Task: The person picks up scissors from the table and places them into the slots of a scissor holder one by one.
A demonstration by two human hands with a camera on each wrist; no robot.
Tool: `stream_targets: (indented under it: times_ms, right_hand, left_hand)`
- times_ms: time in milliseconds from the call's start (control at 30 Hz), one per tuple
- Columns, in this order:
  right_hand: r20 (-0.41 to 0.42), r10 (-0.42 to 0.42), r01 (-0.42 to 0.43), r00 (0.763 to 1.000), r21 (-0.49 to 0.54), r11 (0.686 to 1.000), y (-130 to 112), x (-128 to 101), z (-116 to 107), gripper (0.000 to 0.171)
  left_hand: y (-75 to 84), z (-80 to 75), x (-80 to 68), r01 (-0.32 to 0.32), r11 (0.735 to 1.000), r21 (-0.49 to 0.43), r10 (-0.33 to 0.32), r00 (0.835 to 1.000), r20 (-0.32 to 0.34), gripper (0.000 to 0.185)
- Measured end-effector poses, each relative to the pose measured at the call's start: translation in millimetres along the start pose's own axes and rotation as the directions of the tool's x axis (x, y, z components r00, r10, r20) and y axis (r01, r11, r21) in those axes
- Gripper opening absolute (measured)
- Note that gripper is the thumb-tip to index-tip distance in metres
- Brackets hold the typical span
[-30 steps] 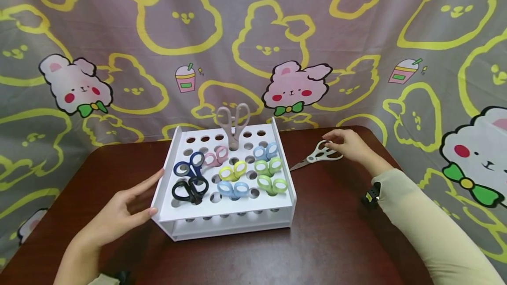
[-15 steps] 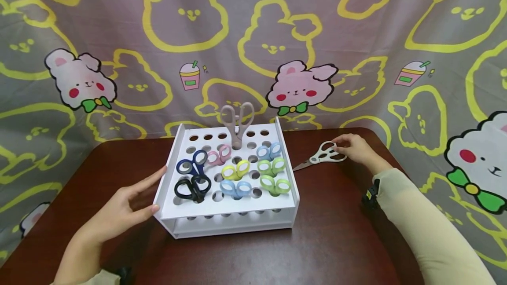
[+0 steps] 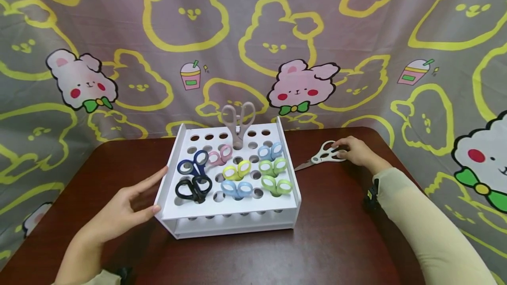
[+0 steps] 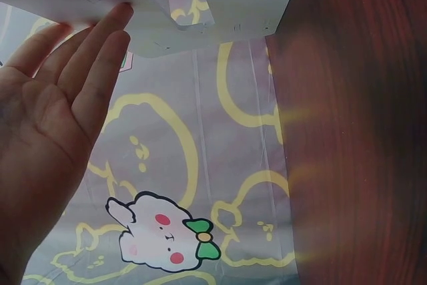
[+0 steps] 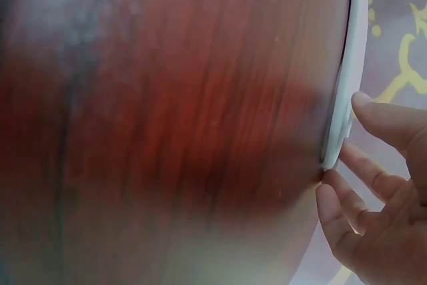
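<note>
We see the right hand (image 3: 358, 151) out at the far right of the brown table (image 3: 325, 241), its fingertips resting on the handle loops of the white scissors (image 3: 322, 156), which lie flat on the tabletop with the blades pointing toward the rack. In the right wrist view the fingers (image 5: 373, 185) are gently bent against the white handle edge, but we cannot tell whether they have closed round it or merely touch it. The scissors sit just beside the right wall of the white rack (image 3: 233, 217), apart from it. The left hand (image 3: 123, 212) lies open at the rack's left side, fingers straight and together, their tips against the white wall; the left wrist view shows the same flat palm with the fingertips (image 4: 120, 15) touching the white panel. It holds nothing. In the rack's holes stand several small pairs: dark blue scissors (image 3: 192, 164) and black scissors (image 3: 192, 188) on the left, pink scissors (image 3: 219, 155), yellow scissors (image 3: 236, 170) and light blue scissors (image 3: 236, 188) in the middle, and green scissors (image 3: 276, 184) on the right. A taller pair of grey scissors (image 3: 237, 122) stands upright in the back row. Behind the table hangs a grey cloth (image 3: 119, 21) printed with yellow bunny outlines.
</note>
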State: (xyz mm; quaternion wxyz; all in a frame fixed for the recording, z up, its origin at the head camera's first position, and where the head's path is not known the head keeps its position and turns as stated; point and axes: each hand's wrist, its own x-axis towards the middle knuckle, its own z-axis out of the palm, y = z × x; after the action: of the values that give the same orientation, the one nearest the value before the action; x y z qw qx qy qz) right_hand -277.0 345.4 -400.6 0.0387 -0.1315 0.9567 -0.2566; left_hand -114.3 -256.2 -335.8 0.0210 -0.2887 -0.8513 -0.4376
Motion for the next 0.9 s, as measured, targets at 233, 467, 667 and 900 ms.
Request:
stream_targets:
  times_ms: [233, 467, 667, 900]
  right_hand:
    - [-0.022, -0.018, 0.017, 1.0, -0.023, 1.0, 1.0, 0.0, 0.7, 0.023]
    - [-0.041, -0.015, 0.014, 0.999, -0.03, 0.999, 2.9, -0.3, 3.8, 0.033]
    - [-0.017, -0.002, 0.001, 1.0, -0.038, 0.999, -1.0, 0.0, 2.7, 0.03]
    - [0.015, 0.03, -0.029, 0.999, -0.062, 0.998, -1.5, -0.2, 2.5, 0.028]
  left_hand:
    - [0.2, 0.5, 0.3, 0.036, 0.999, 0.013, -0.036, 0.999, 0.006, 0.076]
    - [1.1, 0.2, -0.4, 0.037, 0.999, 0.011, -0.037, 0.999, 0.006, 0.076]
    - [1.8, -0.3, -0.6, 0.037, 0.999, 0.025, -0.037, 0.999, 0.002, 0.076]
    - [0.8, 0.2, -1.1, 0.035, 0.999, 0.015, -0.035, 0.999, 0.004, 0.076]
